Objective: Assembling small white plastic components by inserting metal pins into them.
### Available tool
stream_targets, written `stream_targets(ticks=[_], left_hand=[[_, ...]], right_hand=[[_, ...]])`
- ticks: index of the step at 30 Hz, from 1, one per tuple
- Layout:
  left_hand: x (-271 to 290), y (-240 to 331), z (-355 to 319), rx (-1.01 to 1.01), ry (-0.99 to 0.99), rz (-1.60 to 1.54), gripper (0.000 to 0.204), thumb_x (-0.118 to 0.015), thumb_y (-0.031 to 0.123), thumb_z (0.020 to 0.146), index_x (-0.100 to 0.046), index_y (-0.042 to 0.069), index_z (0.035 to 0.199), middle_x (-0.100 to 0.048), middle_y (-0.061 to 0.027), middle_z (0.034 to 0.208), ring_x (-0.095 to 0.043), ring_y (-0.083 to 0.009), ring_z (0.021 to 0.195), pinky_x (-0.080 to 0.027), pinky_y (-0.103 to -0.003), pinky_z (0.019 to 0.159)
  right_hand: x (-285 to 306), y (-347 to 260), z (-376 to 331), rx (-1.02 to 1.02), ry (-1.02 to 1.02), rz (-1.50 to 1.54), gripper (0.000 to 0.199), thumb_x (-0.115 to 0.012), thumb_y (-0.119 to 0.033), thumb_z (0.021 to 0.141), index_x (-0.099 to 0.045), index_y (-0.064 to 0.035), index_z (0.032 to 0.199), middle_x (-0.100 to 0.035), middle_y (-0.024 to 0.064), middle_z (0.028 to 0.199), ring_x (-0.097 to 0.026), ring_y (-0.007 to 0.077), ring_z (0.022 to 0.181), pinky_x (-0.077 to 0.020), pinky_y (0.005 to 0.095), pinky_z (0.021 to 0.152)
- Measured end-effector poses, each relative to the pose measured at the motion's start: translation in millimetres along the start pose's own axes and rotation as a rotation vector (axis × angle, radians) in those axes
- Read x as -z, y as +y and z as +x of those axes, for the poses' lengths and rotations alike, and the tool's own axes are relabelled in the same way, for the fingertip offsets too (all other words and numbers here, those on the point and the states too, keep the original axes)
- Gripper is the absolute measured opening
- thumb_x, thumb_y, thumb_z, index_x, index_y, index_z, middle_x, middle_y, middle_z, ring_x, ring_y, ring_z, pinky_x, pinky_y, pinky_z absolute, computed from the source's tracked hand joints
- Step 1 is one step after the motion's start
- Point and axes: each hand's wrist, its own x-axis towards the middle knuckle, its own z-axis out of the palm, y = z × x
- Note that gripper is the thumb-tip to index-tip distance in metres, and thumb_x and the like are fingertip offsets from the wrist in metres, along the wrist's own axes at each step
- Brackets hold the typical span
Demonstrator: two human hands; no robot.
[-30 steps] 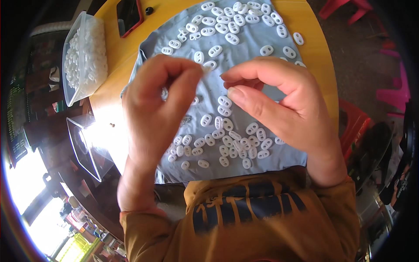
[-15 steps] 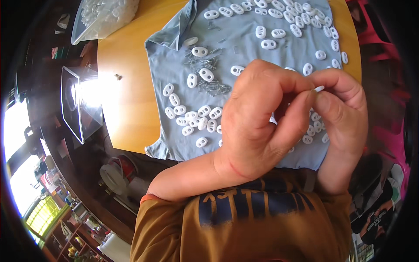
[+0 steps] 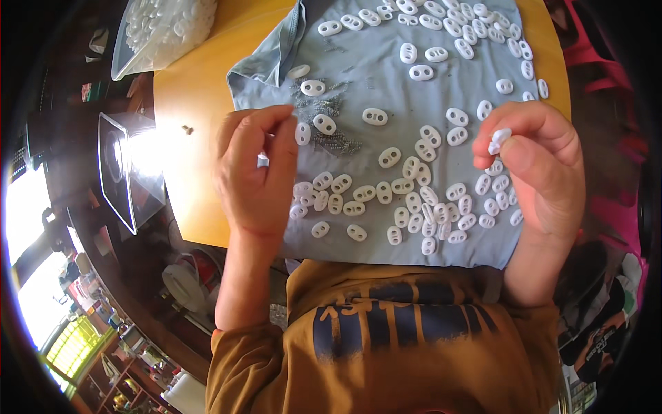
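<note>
My right hand (image 3: 534, 155) pinches a small white plastic piece (image 3: 499, 141) between thumb and fingers, above the right part of a grey-blue cloth (image 3: 358, 148). My left hand (image 3: 256, 165) is at the cloth's left side with its fingers curled and the tips together. What those fingers hold, if anything, is hidden; a bit of white shows in the gap behind the thumb. Beside its fingertips lies a heap of thin, dark metal bits that look like tiny springs (image 3: 338, 143). White oval pieces with two holes (image 3: 374, 116) are scattered over the cloth, several clustered near the front (image 3: 428, 214).
The cloth lies on a yellow wooden table (image 3: 196, 90). A clear container full of white pieces (image 3: 165, 34) stands at the far left. A bright, shiny transparent panel (image 3: 127, 165) is left of the table. Pink chairs (image 3: 603, 76) stand at the right.
My hands were together at the right over the white piece. My left hand has moved away to the left, near the metal bits; my right hand keeps the piece.
</note>
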Motion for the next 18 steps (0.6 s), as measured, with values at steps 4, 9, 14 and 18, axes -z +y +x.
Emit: stream_targets(ticks=[4,9,14,18], left_hand=[[-2.4,-15.5,4.7,0.017,-0.048,0.133,0.015,-0.063,0.003,0.076,-0.065,0.005,0.09,-0.059,-0.0077,0.08,-0.055,-0.0197,0.065,-0.045,-0.03,0.06],[-5.6,-17.1,10.0,0.0,-0.086,0.18,0.014,-0.063,0.004,0.075,-0.065,0.006,0.088,-0.059,-0.009,0.08,-0.057,-0.027,0.072,-0.045,-0.035,0.065],[-5.4,-13.3,15.2,0.024,-0.149,0.233,0.006,-0.062,0.004,0.075,-0.061,0.006,0.081,-0.057,-0.0084,0.077,-0.056,-0.0276,0.069,-0.045,-0.036,0.064],[-3.3,-14.0,13.4,0.052,-0.127,0.199,0.006,-0.062,0.003,0.075,-0.061,0.005,0.081,-0.057,-0.0091,0.077,-0.056,-0.0278,0.068,-0.045,-0.036,0.062]], right_hand=[[-1.3,-0.4,2.0,0.015,0.027,-0.012,0.015,-0.06,-0.011,0.08,-0.058,-0.0001,0.09,-0.06,0.0112,0.083,-0.056,0.0158,0.072,-0.0454,0.0274,0.067],[-2.1,1.4,3.6,0.006,0.065,0.002,0.014,-0.06,-0.01,0.079,-0.058,-0.0003,0.089,-0.06,0.0103,0.082,-0.055,0.015,0.071,-0.0446,0.0267,0.068],[-3.5,-0.5,2.6,-0.011,0.077,-0.001,0.013,-0.059,-0.009,0.078,-0.057,-0.0005,0.088,-0.059,0.0085,0.081,-0.054,0.0135,0.071,-0.0438,0.0257,0.068],[-6.9,-1.3,4.2,-0.044,0.083,0.011,0.014,-0.06,-0.009,0.078,-0.057,-0.0007,0.088,-0.059,0.0062,0.078,-0.054,0.0113,0.07,-0.043,0.024,0.067]])
